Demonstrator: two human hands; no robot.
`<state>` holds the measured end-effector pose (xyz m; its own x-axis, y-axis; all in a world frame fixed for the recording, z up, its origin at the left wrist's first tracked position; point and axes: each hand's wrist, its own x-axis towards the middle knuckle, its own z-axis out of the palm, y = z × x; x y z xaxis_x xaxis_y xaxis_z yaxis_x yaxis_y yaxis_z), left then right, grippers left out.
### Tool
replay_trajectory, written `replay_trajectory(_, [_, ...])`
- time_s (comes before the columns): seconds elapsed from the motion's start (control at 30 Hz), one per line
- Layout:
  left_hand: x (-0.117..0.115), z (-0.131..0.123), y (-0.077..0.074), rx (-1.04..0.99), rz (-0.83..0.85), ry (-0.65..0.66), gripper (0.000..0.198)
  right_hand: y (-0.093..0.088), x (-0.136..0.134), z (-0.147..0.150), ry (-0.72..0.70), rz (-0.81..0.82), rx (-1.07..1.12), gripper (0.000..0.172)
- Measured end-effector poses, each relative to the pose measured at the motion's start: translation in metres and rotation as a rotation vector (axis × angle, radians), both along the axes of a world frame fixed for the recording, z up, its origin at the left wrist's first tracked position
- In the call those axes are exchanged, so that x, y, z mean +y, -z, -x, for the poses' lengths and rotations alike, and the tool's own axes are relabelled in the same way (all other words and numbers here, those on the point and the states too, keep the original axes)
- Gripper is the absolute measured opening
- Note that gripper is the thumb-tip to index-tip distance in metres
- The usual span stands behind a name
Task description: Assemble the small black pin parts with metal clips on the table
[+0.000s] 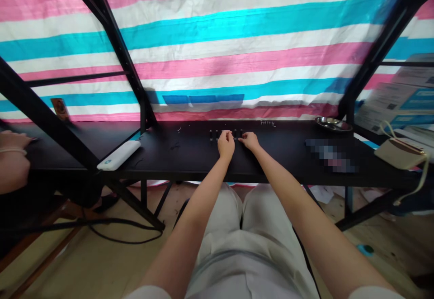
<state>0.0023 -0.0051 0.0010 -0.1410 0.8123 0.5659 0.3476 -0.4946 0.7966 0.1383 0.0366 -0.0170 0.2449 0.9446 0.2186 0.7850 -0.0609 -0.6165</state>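
Several small dark cylinder-like pieces with pale ends (210, 135) stand in a row on the black table (190, 154). My left hand (226, 144) is over the middle of that row, its thumb and fingers pinched together. Whatever it grips is too small to make out, and the hand hides part of the row. Beside it, my right hand (250, 140) has thumb and fingertips around the rightmost small dark piece (241, 133), low over the tabletop. Small silvery bits (267, 123) lie in a line behind my right hand.
A white power bank (119, 155) lies at the left, a round metal dish (334, 124) at the back right. Near the right edge are a blurred-out object (330, 155) and a beige purse (400, 152). Black frame posts (118, 41) flank me. Another person's hand (15, 140) rests far left.
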Motion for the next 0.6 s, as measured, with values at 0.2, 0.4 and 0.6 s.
replay_trajectory(0.2, [0.0, 0.0, 0.0, 0.045, -0.005, 0.004, 0.015, 0.002, -0.012, -0.011, -0.046, 0.0, -0.171, 0.034])
replay_trajectory(0.4, [0.0, -0.006, 0.008, 0.32, -0.035, 0.232, 0.015, 0.002, -0.04, -0.041, -0.02, -0.025, -0.423, 0.037])
replay_trajectory(0.6, [0.004, -0.009, 0.019, 0.583, -0.037, 0.569, 0.03, 0.004, -0.053, -0.051, 0.079, 0.009, -0.49, 0.038])
